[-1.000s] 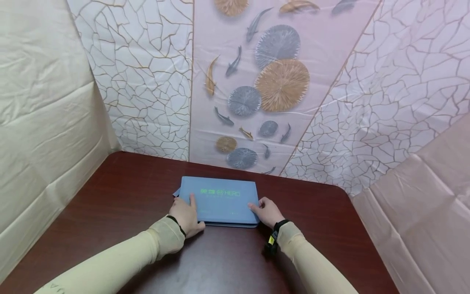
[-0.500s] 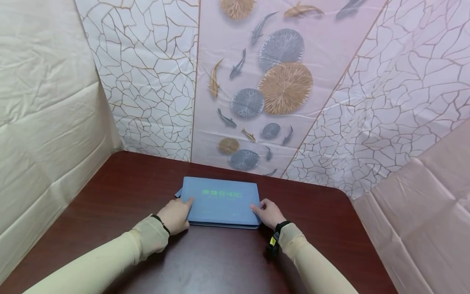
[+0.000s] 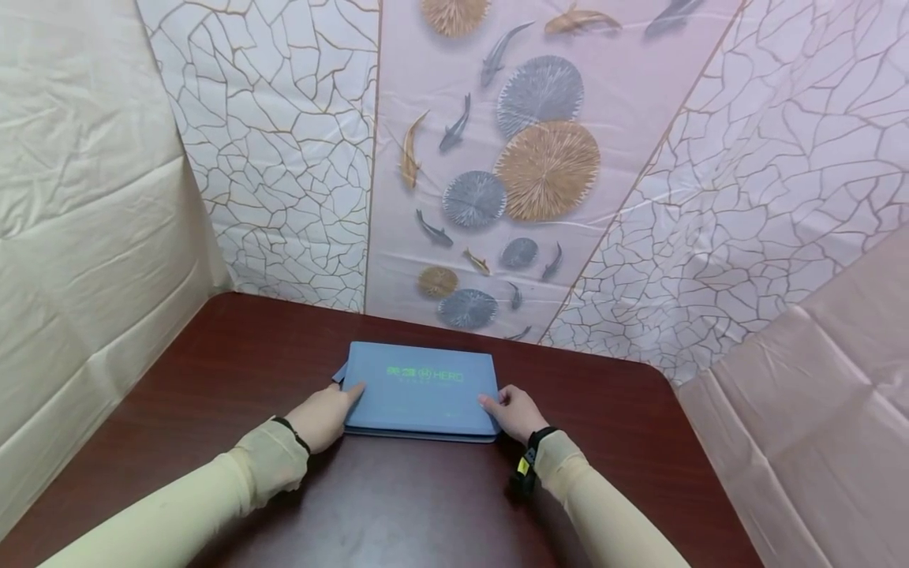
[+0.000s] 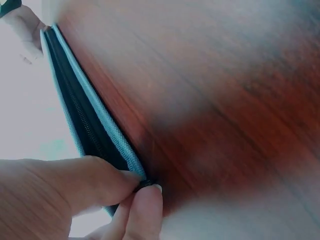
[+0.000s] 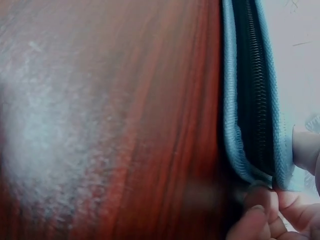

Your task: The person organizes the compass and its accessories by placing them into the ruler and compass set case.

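Note:
A flat blue zip pouch (image 3: pixel 419 394) with green lettering that reads HERO lies on the dark red table. My left hand (image 3: pixel 319 416) is at its left end, one finger on the top face. In the left wrist view, thumb and finger pinch a small dark zipper pull (image 4: pixel 144 185) at the pouch's corner. The zipper (image 5: pixel 259 85) shows as a dark band with its teeth meshed between light blue edges. My right hand (image 3: pixel 521 412) pinches the near right corner, thumb on top and other fingers lower down.
A short blue strap (image 3: pixel 340 373) sticks out at the pouch's left side. The wooden table (image 3: pixel 398 505) is bounded by a patterned cloth (image 3: pixel 469 158) behind and pale cloths on both sides. A black band with a yellow tag (image 3: pixel 524 467) hangs at the right wrist.
My left hand has moved left along the pouch's near edge to its left corner. The right hand keeps its hold on the right corner, and the pouch stays nearly in place.

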`<action>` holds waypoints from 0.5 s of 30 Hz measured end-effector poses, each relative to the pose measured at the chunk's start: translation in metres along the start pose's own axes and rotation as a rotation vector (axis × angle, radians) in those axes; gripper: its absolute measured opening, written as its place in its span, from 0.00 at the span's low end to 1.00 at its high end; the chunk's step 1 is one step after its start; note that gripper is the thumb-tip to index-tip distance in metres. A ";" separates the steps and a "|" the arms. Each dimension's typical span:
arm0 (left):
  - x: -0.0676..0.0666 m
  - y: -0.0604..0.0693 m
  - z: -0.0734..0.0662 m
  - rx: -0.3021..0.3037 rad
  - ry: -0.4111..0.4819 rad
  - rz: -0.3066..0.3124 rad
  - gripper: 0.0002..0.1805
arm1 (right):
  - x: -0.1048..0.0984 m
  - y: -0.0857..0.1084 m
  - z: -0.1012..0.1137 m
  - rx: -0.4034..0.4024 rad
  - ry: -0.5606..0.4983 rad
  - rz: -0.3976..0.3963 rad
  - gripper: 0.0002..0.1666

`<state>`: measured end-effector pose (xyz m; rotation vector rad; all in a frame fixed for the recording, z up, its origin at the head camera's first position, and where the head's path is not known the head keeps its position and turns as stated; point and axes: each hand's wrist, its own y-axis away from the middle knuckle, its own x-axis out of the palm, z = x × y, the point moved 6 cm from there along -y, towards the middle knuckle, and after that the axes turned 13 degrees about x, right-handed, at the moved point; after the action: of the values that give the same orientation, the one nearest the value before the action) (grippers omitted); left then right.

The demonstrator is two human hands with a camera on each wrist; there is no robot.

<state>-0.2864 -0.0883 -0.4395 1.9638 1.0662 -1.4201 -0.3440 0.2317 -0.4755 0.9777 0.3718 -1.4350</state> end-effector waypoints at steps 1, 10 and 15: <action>0.000 0.001 0.001 -0.002 0.003 0.000 0.31 | 0.000 0.000 0.001 0.010 0.008 0.003 0.29; 0.003 0.004 0.011 -0.041 0.030 0.012 0.26 | 0.005 0.005 0.009 0.023 0.113 0.058 0.36; 0.006 0.013 0.003 0.052 0.068 0.049 0.28 | 0.003 0.009 0.002 0.005 0.148 0.068 0.37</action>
<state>-0.2766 -0.0962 -0.4465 2.0743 1.0130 -1.3765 -0.3358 0.2271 -0.4736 1.0940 0.4390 -1.3067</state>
